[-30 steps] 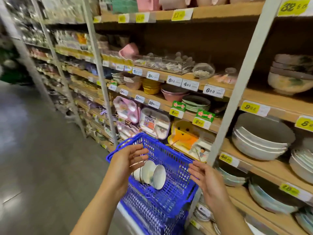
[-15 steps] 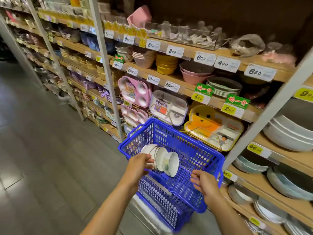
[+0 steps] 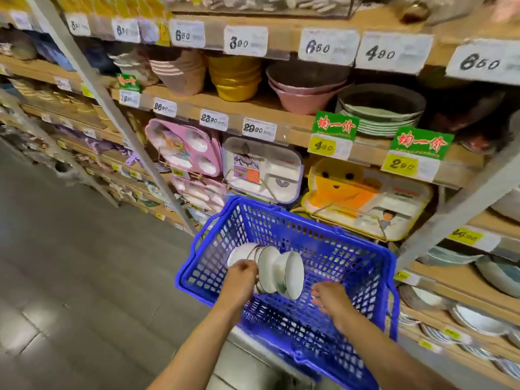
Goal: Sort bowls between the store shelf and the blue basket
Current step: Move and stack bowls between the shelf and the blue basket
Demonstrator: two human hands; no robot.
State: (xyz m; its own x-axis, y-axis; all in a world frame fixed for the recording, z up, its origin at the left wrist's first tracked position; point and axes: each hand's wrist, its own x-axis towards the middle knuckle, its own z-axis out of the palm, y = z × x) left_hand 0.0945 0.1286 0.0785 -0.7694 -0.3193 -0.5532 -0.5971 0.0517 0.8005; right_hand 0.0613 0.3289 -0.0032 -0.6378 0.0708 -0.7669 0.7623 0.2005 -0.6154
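Observation:
A blue mesh basket sits tilted in front of the store shelf. Inside it a short row of white bowls lies on edge, rims facing right. My left hand reaches into the basket and grips the left end of the bowl row. My right hand hovers inside the basket just right of the bowls, fingers loosely curled, holding nothing. The shelf above carries stacked pink bowls, yellow bowls and green plates.
Divided children's trays hang on the shelf front behind the basket. Slanted grey shelf uprights cross the view. More plates and bowls fill the lower right shelves. Grey tiled aisle floor lies to the left.
The view has dropped and moved closer to the basket. My left hand went from the basket rim down onto the bowls and closed on them. My right hand moved inward toward the bowls.

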